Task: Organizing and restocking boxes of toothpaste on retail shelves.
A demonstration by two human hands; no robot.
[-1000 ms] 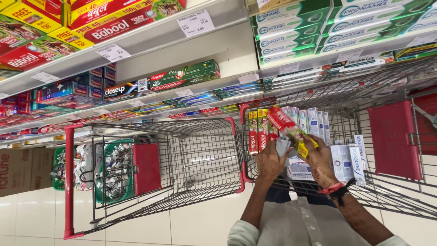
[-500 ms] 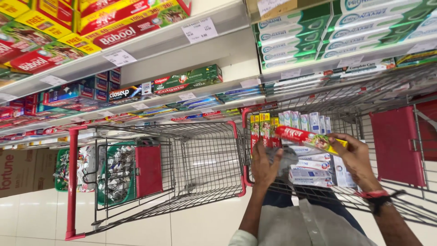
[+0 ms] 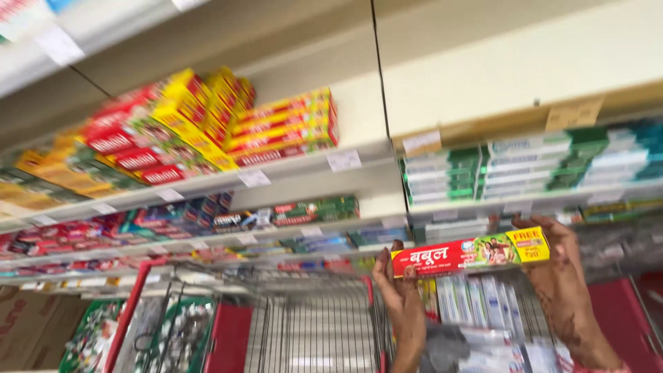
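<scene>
Both hands (image 3: 407,304) hold carton (image 3: 469,252), cart (image 3: 311,324) (boxes inside)

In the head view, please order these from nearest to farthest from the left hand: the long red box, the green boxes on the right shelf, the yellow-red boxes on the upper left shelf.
1. Long red box: in the left hand.
2. Green boxes: above, right shelf.
3. Yellow-red boxes: far upper left.

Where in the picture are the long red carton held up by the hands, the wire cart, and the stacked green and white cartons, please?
long red carton (image 3: 469,253), head view, middle of its front face.
wire cart (image 3: 324,324), head view, rear wire wall.
green and white cartons (image 3: 442,176), head view, front of the stack.
</scene>
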